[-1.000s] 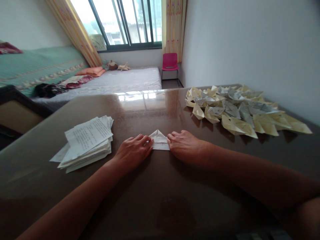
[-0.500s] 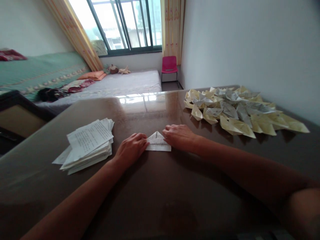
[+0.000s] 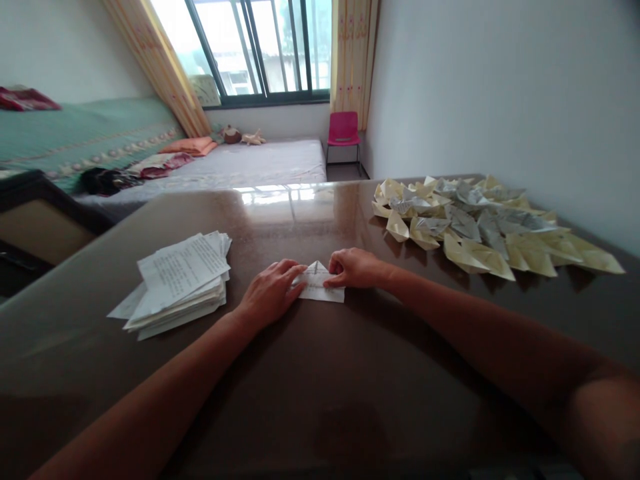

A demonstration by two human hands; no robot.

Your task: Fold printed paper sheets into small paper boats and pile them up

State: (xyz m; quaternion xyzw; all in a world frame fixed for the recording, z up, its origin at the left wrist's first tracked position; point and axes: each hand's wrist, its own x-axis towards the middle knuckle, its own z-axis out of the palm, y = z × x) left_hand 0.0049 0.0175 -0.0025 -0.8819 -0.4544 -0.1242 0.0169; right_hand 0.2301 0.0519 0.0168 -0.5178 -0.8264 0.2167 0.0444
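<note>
I'm looking down through the head camera at a shiny brown table (image 3: 300,373), and the folded paper (image 3: 320,292) is lying flat in the middle of it, right between the two hands, its pointed tip facing the far side and its straight edge facing near. The left hand (image 3: 273,288) is resting on the paper's left side, and I'm seeing a gap between forefinger and thumb, so that grip's looking spread, with the fingertips touching the paper rather than closing together. The right hand (image 3: 356,268) is sitting over the right side with its fingers curling in and its thumb touching the paper; I'm honestly not able to tell if it's pinching anything. The near right corner is poking out just below that hand. Over on the left, near the left hand but apart from it, a messy paper stack (image 3: 183,273) is lying with a printed sheet on top. On the far right, a whole bunch of paper boats (image 3: 465,253) is crowding the table, some yellowish, some greyish. Beyond the far edge, a pink chair (image 3: 343,127) is standing beside the bed (image 3: 270,160).
</note>
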